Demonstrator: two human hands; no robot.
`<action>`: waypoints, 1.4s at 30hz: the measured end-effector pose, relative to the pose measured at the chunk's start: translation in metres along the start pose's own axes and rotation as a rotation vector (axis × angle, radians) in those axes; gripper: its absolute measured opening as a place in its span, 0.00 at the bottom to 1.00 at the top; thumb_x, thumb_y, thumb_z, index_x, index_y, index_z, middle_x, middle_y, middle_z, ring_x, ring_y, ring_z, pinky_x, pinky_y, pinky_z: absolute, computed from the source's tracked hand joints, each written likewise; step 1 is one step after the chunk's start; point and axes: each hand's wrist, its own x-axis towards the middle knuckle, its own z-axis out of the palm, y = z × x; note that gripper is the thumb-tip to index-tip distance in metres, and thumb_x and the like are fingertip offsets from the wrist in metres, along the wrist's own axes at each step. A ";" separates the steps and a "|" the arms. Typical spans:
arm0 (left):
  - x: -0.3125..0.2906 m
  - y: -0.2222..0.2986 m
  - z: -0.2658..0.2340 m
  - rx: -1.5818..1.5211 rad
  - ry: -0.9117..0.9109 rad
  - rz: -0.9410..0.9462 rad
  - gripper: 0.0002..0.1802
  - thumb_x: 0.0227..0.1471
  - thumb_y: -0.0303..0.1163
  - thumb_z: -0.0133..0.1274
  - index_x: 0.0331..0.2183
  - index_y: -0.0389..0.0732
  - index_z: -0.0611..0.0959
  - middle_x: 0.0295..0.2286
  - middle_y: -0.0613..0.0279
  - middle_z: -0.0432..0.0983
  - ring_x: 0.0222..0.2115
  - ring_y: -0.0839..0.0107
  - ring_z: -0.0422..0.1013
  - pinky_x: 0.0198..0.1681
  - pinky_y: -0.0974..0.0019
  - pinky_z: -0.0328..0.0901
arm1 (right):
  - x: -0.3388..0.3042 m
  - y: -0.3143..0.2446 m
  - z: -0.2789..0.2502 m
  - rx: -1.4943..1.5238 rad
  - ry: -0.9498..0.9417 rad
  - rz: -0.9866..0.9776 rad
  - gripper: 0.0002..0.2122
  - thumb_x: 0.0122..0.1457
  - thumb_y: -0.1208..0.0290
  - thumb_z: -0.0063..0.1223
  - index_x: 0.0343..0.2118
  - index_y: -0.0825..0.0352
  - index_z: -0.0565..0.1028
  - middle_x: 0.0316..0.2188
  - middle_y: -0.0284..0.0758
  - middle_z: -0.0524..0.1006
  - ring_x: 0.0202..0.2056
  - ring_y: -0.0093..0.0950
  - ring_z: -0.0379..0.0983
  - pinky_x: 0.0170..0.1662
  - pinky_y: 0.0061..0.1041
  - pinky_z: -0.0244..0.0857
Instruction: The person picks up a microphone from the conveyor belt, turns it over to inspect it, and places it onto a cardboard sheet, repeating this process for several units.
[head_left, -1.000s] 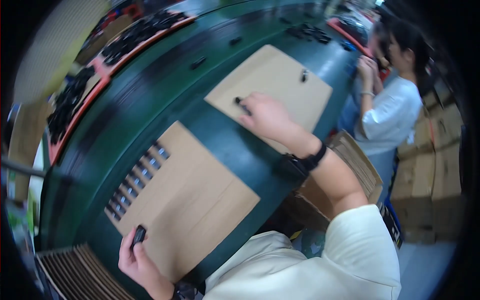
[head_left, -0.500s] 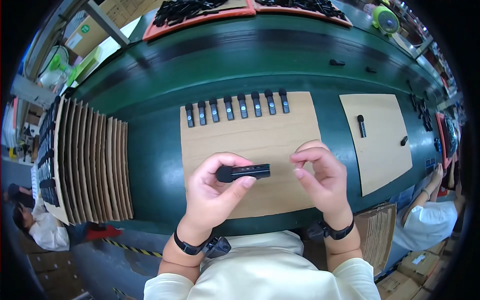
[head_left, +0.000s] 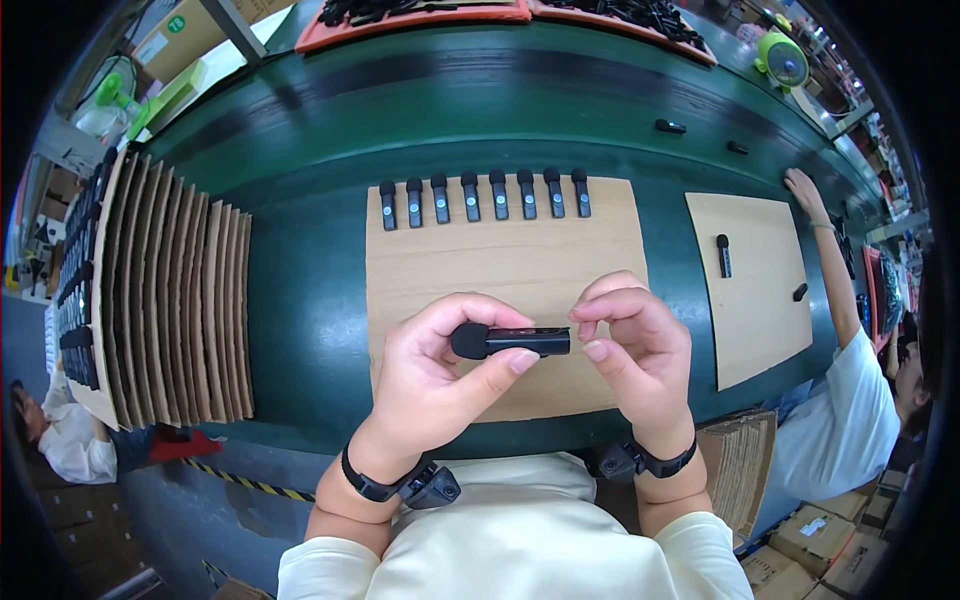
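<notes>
Over the cardboard sheet (head_left: 500,270), my left hand (head_left: 430,375) is closed around a small black wireless microphone (head_left: 530,341). It lies level, its round foam tip to the left and its flat end to the right. Close by that right end, my right hand (head_left: 640,350) has its thumb and fingers curled in a pinch; whatever is between them is too small or hidden to make out. Along the sheet's far edge stands a row of several like microphones (head_left: 500,195), foam tips pointing away from me, each with a pale round mark.
Upright cardboard sheets (head_left: 180,300) are stacked on the left, the outermost carrying microphones. On the right, another cardboard sheet (head_left: 755,330) holds two black pieces. Red trays (head_left: 430,16) of black parts stand at the back. A co-worker's arm (head_left: 835,260) reaches over the green table (head_left: 310,290).
The microphone in my left hand has moved slightly right, and my right fingertips are now close to its end. A co-worker's arm has stretched across the table on the right.
</notes>
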 end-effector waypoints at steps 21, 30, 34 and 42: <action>0.001 0.010 -0.002 0.311 -0.027 0.059 0.13 0.43 0.23 0.65 0.34 0.33 0.82 0.31 0.61 0.79 0.32 0.76 0.74 0.37 0.73 0.68 | 0.028 -0.026 -0.012 -0.536 -0.210 -0.248 0.07 0.45 0.84 0.60 0.29 0.68 0.77 0.28 0.35 0.74 0.31 0.31 0.69 0.35 0.28 0.62; 0.002 0.008 -0.002 0.295 -0.023 0.061 0.13 0.43 0.23 0.65 0.34 0.34 0.82 0.31 0.62 0.79 0.33 0.76 0.74 0.38 0.73 0.68 | 0.031 -0.026 -0.011 -0.570 -0.205 -0.286 0.07 0.44 0.84 0.60 0.28 0.67 0.77 0.28 0.34 0.74 0.31 0.32 0.69 0.35 0.28 0.61; 0.003 0.007 -0.003 0.271 -0.033 0.044 0.13 0.44 0.23 0.64 0.35 0.34 0.82 0.31 0.62 0.79 0.33 0.76 0.74 0.38 0.73 0.68 | 0.032 -0.025 -0.012 -0.571 -0.208 -0.303 0.07 0.44 0.84 0.59 0.28 0.68 0.76 0.28 0.34 0.74 0.31 0.31 0.69 0.35 0.27 0.61; 0.004 0.005 -0.004 0.258 -0.029 0.021 0.13 0.44 0.22 0.64 0.35 0.34 0.82 0.31 0.63 0.79 0.33 0.77 0.74 0.39 0.73 0.68 | 0.032 -0.022 -0.011 -0.466 -0.171 -0.209 0.05 0.49 0.83 0.58 0.29 0.68 0.76 0.29 0.36 0.75 0.32 0.31 0.71 0.37 0.28 0.65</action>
